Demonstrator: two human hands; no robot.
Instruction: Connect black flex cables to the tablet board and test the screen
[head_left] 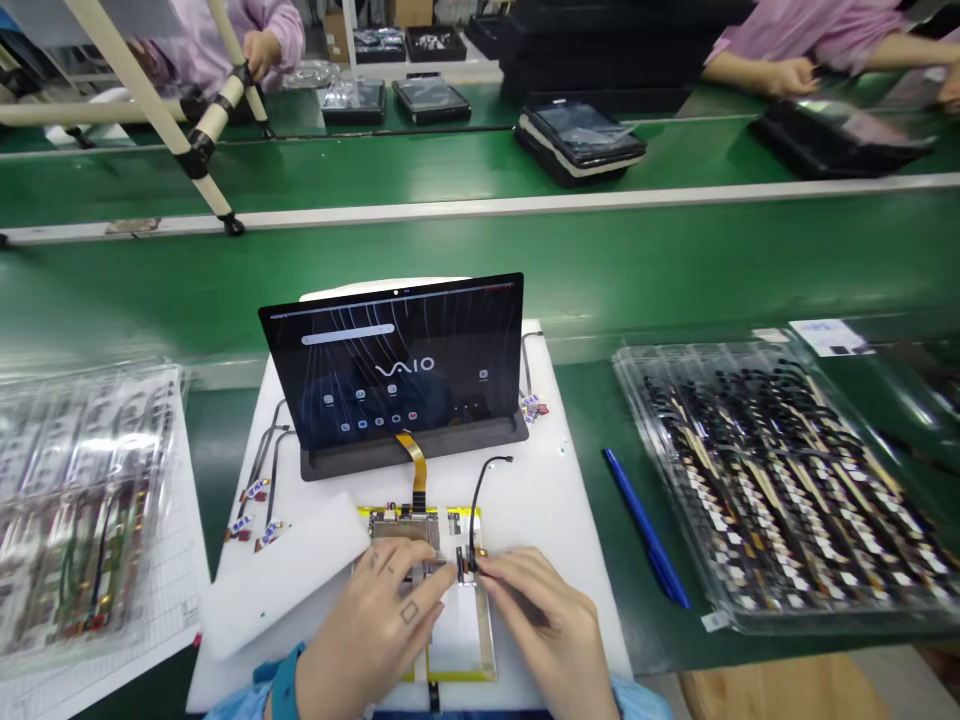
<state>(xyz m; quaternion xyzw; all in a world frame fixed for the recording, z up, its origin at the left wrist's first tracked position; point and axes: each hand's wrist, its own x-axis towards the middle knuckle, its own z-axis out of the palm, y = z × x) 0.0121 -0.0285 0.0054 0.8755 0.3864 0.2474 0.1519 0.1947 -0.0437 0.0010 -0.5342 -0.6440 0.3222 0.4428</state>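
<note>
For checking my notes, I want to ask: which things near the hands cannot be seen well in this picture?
All in the head view:
- Circuit board: its lower part is hidden by the left hand.
- Small black connector: too small, and partly covered by the right hand, so its fit cannot be told.
- Clear tray of boards: cut off by the left edge, and glare on the plastic blurs the boards inside.
</note>
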